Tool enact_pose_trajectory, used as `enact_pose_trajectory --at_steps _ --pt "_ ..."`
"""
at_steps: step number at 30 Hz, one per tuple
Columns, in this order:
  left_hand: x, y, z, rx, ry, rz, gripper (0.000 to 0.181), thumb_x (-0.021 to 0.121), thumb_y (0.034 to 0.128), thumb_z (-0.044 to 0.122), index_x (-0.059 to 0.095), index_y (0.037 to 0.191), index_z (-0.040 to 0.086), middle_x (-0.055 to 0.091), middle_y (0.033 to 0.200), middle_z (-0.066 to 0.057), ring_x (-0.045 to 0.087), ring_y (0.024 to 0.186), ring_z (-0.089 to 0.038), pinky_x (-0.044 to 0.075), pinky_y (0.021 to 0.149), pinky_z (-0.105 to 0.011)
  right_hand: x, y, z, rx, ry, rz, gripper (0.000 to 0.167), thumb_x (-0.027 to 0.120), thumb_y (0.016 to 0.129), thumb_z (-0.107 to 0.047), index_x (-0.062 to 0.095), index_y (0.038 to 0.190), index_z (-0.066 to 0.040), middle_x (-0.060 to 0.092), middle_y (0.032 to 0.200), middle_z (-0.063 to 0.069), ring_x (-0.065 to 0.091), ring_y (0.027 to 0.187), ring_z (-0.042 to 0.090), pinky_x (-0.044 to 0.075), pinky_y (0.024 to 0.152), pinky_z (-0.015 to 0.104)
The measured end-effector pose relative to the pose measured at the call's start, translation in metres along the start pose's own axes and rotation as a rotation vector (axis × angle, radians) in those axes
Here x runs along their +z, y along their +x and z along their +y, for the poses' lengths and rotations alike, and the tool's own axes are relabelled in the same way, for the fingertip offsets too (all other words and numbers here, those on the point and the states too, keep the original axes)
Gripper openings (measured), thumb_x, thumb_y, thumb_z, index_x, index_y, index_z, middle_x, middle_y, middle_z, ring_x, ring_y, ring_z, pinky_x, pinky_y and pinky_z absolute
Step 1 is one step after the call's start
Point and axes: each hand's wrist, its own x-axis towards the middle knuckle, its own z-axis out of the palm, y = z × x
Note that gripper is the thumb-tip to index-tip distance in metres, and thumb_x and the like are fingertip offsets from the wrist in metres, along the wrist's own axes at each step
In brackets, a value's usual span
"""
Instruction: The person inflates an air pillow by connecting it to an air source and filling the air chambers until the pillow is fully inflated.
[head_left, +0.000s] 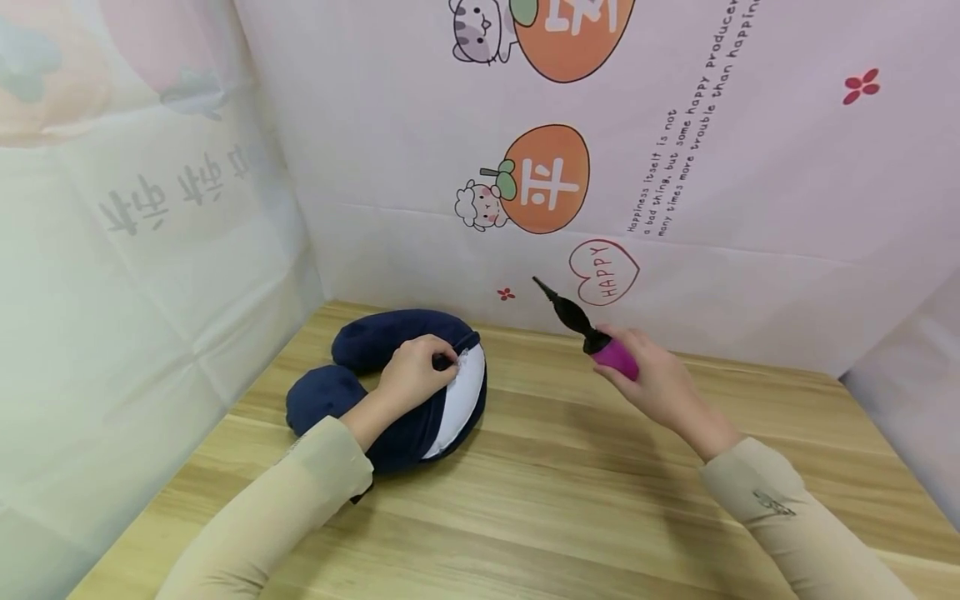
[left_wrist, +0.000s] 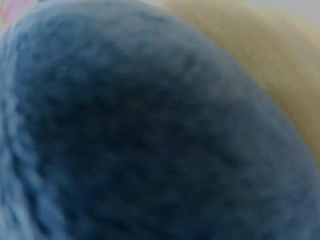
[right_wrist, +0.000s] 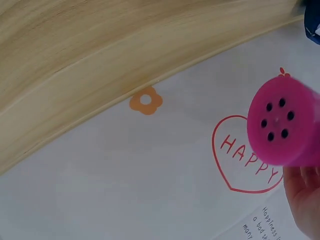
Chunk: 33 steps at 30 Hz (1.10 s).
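A navy U-shaped neck pillow (head_left: 405,327) lies on the table, its cover parted along the outer curve so that a white inner liner (head_left: 467,400) shows. My left hand (head_left: 416,371) rests across it, thumb and fingertips pinching the edge of the liner by a small clear piece, perhaps a valve. In the left wrist view, blurred navy fabric of the pillow (left_wrist: 150,130) fills most of the picture. Raised above the table to the right, my right hand (head_left: 656,379) grips a magenta and black hand pump (head_left: 617,358). Its narrow black nozzle points up and left, apart from the pillow.
The wood-grain table (head_left: 540,500) meets a printed white cloth backdrop (head_left: 390,150) behind. Another cloth wall (head_left: 150,308) stands close on the left, and one more (head_left: 922,383) on the right. A dark strap end (head_left: 362,493) shows under my left sleeve.
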Motion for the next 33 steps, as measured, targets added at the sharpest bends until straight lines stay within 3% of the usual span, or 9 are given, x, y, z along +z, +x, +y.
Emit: enact_pose_trajectory --at_steps 7,15,20,27,33 --pt "-0.001 0.004 -0.002 -0.004 0.014 -0.013 0.006 0.078 0.0887 0.016 0.079 0.095 0.016 0.071 0.109 -0.002 0.063 0.087 -0.019 0.053 0.073 -0.036 -0.014 -0.004 0.009 0.143 0.042 -0.05 0.056 0.076 0.094 -0.016 0.053 0.145 -0.009 0.064 0.122 0.026 0.063 0.09 0.038 0.053 0.068 0.051" --pt "-0.001 0.006 -0.004 0.005 0.005 -0.013 0.007 0.077 0.0896 0.014 0.079 0.096 0.015 0.07 0.105 -0.003 0.06 0.083 -0.018 0.051 0.072 -0.036 -0.036 -0.019 0.032 0.258 0.013 -0.041 0.053 0.072 0.097 -0.021 0.052 0.146 -0.013 0.062 0.119 0.034 0.064 0.085 0.047 0.054 0.057 0.054" --pt "0.0 0.004 -0.004 0.004 -0.008 -0.02 0.007 0.076 0.09 0.014 0.079 0.096 0.014 0.07 0.106 -0.003 0.06 0.083 -0.018 0.051 0.073 -0.036 -0.048 -0.033 0.052 0.335 -0.037 -0.043 0.053 0.07 0.099 -0.026 0.051 0.146 -0.012 0.062 0.113 0.036 0.062 0.082 0.047 0.052 0.054 0.05" --pt "0.002 0.002 -0.004 0.018 -0.024 0.0 0.007 0.077 0.0901 0.014 0.079 0.097 0.014 0.071 0.107 -0.004 0.06 0.084 -0.018 0.052 0.075 -0.037 -0.064 -0.054 0.074 0.437 -0.061 -0.129 0.056 0.066 0.101 -0.033 0.047 0.148 -0.009 0.061 0.106 0.035 0.061 0.076 0.04 0.046 0.051 0.039" --pt "0.005 0.003 -0.005 0.025 -0.023 -0.008 0.007 0.078 0.0898 0.014 0.079 0.097 0.014 0.071 0.105 -0.003 0.06 0.082 -0.017 0.052 0.073 -0.035 -0.071 -0.073 0.089 0.51 -0.061 -0.205 0.06 0.063 0.103 -0.035 0.043 0.149 -0.004 0.057 0.108 0.041 0.059 0.074 0.038 0.046 0.05 0.038"
